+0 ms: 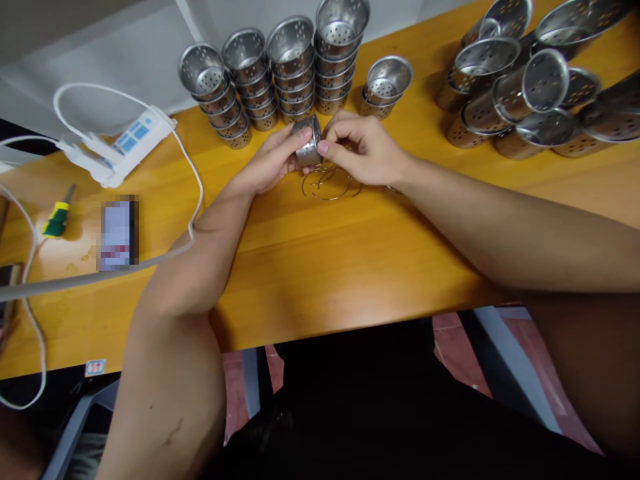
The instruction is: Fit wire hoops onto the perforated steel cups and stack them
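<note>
A perforated metal cup (307,148) lies tilted in my left hand (275,155), whose thumb and fingers are wrapped round it. My right hand (363,147) is at the cup's right end, thumb and fingertips pinched together against its rim; whatever is between them is too small to make out. Several thin curved wires (333,190) lie on the wooden table (320,267) just below my hands. Behind them stand several stacks of similar cups (295,50), and a shorter stack (387,80) is to their right.
More metal cups (520,87) are grouped at the back right, some tilted. On the left are a white power strip (137,143) with cables, a green and yellow screwdriver (59,217) and a blurred-out small object (116,233). A white cable (90,279) crosses near my left arm.
</note>
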Tool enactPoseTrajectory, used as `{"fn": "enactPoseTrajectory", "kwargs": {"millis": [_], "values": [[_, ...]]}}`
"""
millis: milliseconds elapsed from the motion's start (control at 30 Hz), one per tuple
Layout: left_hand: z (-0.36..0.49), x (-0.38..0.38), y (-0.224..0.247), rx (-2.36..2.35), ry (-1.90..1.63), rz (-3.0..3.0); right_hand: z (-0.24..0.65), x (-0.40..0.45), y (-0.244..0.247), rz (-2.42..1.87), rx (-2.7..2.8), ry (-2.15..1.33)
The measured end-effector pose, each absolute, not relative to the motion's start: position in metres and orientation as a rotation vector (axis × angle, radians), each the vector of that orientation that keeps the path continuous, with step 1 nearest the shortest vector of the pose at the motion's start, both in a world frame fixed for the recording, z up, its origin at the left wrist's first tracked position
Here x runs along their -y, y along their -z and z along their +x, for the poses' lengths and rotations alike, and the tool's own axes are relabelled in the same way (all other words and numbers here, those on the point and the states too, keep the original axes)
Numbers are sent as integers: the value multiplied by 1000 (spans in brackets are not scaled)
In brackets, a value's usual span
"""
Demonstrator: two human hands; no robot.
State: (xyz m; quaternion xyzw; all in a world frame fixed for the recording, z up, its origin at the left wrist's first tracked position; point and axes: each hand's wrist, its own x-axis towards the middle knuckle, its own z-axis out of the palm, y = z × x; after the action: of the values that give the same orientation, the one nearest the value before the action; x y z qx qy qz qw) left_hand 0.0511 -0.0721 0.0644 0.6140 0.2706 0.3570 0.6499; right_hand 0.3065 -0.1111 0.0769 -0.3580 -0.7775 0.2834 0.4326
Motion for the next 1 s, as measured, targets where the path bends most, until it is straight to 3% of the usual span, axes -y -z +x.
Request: {"fn": "enactPoseTrajectory", "kwargs": {"millis": [767, 1000], "values": [[47, 71, -67, -668, -808, 1462, 300, 107, -70, -860, 1974, -653], [46, 74, -70, -681, -790, 1462, 304, 104, -71, -854, 1918, -806]]}}
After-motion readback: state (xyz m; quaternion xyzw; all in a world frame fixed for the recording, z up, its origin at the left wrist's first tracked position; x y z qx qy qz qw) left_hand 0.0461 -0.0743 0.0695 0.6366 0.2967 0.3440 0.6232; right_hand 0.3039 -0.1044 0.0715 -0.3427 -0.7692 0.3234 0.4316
